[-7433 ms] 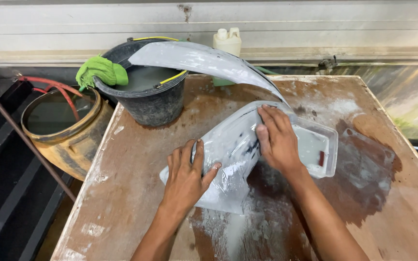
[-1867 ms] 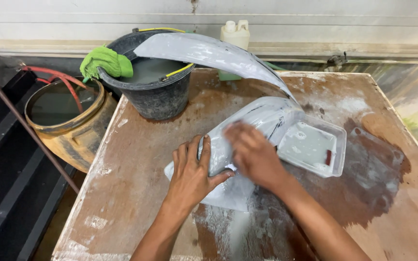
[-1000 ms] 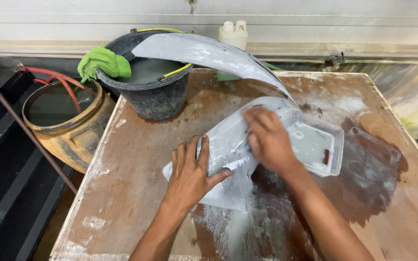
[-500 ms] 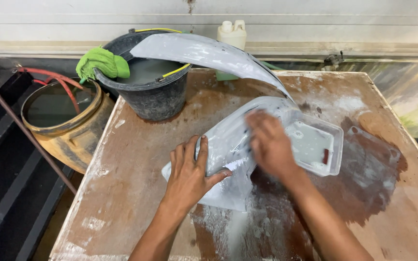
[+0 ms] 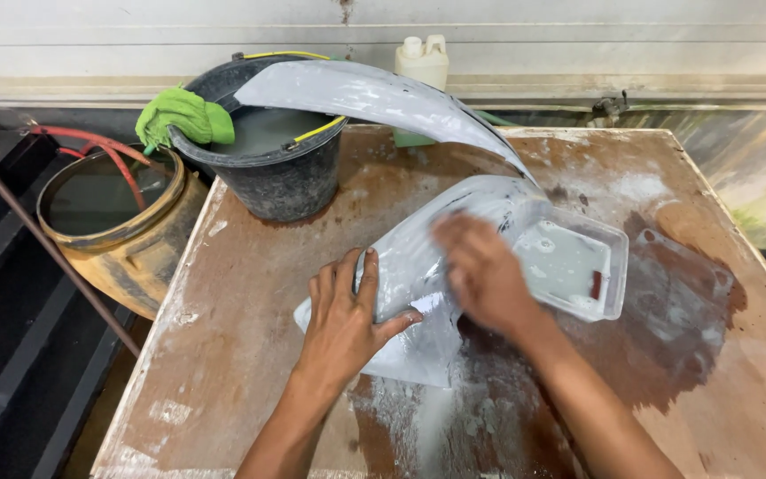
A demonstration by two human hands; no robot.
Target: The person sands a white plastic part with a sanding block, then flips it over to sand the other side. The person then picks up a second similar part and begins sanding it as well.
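Blurring right hand [image 5: 482,275] hides grey panel [image 5: 418,266].

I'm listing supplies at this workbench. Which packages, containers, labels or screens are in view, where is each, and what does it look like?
Plastic jug: behind the table by the wall, cream-white, squarish, two caps; any label is hidden.
Black bucket: table's far left corner, round, filled with cloudy liquid, green cloth on its rim.
Clear tray: right of the right hand, shallow, rectangular, milky liquid inside.
Yellowish drum: left of the table, round, open.
No signs or screens.
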